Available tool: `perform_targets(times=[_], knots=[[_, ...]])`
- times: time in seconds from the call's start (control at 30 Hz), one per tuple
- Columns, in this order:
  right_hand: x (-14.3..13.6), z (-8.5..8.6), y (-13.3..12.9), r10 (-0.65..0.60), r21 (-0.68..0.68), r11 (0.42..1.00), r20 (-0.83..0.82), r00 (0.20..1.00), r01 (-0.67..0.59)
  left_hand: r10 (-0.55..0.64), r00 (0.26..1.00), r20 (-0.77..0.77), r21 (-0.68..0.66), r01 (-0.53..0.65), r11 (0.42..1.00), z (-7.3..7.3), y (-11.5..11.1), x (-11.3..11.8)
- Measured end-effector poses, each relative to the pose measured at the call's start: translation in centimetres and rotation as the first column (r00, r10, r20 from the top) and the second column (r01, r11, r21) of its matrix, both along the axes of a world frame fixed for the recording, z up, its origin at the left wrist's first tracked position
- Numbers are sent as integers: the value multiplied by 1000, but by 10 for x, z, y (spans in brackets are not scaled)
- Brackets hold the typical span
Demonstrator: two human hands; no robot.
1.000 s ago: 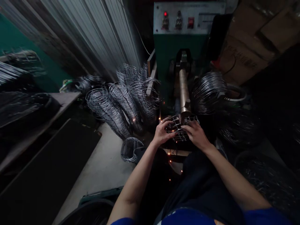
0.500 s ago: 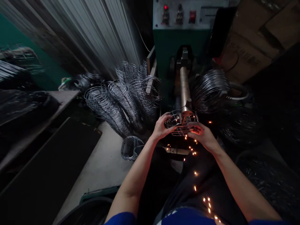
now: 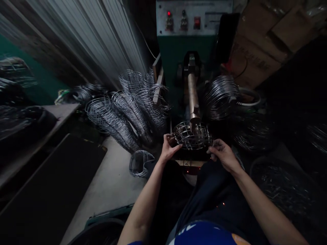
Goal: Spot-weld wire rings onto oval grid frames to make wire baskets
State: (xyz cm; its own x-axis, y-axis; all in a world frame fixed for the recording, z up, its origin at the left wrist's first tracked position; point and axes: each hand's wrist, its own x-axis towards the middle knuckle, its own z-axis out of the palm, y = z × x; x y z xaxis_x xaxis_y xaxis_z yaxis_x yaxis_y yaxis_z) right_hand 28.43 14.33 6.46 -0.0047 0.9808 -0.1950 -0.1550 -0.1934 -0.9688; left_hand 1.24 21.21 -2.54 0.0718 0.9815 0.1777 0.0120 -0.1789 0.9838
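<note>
A round wire basket [image 3: 189,141] of shiny metal rods sits under the tip of the welding machine's metal arm [image 3: 193,102]. My left hand [image 3: 169,149] grips its left edge, the thumb along the near rim. At the basket's right end is my right hand [image 3: 223,154], with thumb and fingers pinched together just beside the rim. Whatever lies between those fingertips is too small and dark to make out. A few faint sparks glow low down near my legs.
The green machine's control panel [image 3: 194,18] shows a lit red lamp. Leaning stacks of wire rings [image 3: 114,119] stand at left, with a wire piece [image 3: 140,163] on the floor. A wire bundle [image 3: 221,97] hangs at right, before cardboard boxes [image 3: 255,61]. A dark board [image 3: 58,177] lies left.
The bright shower of sparks has died down to a few specks. My right hand has drawn back from over the basket to its right end. The view has shifted slightly.
</note>
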Motion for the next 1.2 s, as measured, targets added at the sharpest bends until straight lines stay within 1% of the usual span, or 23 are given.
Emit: perform_targets(times=[0.1, 0.17, 0.23, 0.27, 0.33, 0.37, 0.4, 0.47, 0.5, 0.53, 0.6, 0.67, 0.7, 0.77, 0.87, 1.03, 1.1, 1.2], knots=[[-1, 11, -8, 68, -33, 997, -23, 997, -68, -47, 999, -24, 28, 48, 998, 19, -15, -6], [-2, 20, -10, 115, -36, 993, -47, 992, -117, -91, 994, -60, 63, 95, 994, 32, -22, -4], [-5, 28, -10, 191, -10, 981, -37, 981, -191, -107, 988, -113, 117, 120, 986, 44, -24, 1], [-8, 31, -8, 236, 21, 972, 8, 972, -236, -105, 984, -144, 149, 126, 981, 49, -24, 4], [-14, 34, -3, 285, 123, 942, 199, 938, -313, -90, 973, -213, 206, 134, 969, 55, -23, 10], [-17, 33, 0, 269, 189, 921, 328, 906, -342, -79, 966, -245, 225, 135, 965, 57, -22, 13], [-20, 31, 3, 223, 257, 893, 459, 860, -369, -68, 959, -275, 237, 136, 962, 59, -22, 16], [-25, 22, 9, 65, 395, 815, 665, 744, -425, -44, 948, -316, 250, 128, 960, 60, -22, 21], [-27, 17, 11, -22, 451, 765, 731, 682, -459, -34, 947, -319, 254, 120, 960, 60, -23, 23], [-28, 10, 12, -99, 490, 716, 777, 622, -497, -26, 949, -314, 258, 111, 960, 61, -23, 24], [-29, -2, 12, -219, 525, 630, 826, 519, -571, -20, 956, -292, 260, 99, 961, 61, -24, 27], [-28, -10, 10, -288, 527, 582, 846, 449, -620, -20, 962, -274, 253, 92, 963, 60, -23, 29], [-27, -13, 9, -309, 529, 565, 847, 432, -633, -19, 963, -269, 250, 89, 964, 59, -23, 29], [-25, -16, 8, -333, 547, 542, 837, 434, -638, -17, 964, -265, 248, 85, 965, 57, -22, 30], [-23, -17, 11, -336, 575, 525, 818, 467, -628, -9, 963, -268, 248, 77, 966, 55, -21, 31], [-22, -16, 25, -344, 603, 490, 798, 495, -630, 9, 964, -267, 248, 60, 967, 59, -14, 30], [-22, -15, 31, -341, 612, 486, 790, 509, -624, 16, 963, -270, 252, 55, 966, 61, -11, 30], [-22, -14, 38, -299, 605, 500, 792, 532, -620, 20, 965, -260, 260, 50, 964, 65, -7, 29]])
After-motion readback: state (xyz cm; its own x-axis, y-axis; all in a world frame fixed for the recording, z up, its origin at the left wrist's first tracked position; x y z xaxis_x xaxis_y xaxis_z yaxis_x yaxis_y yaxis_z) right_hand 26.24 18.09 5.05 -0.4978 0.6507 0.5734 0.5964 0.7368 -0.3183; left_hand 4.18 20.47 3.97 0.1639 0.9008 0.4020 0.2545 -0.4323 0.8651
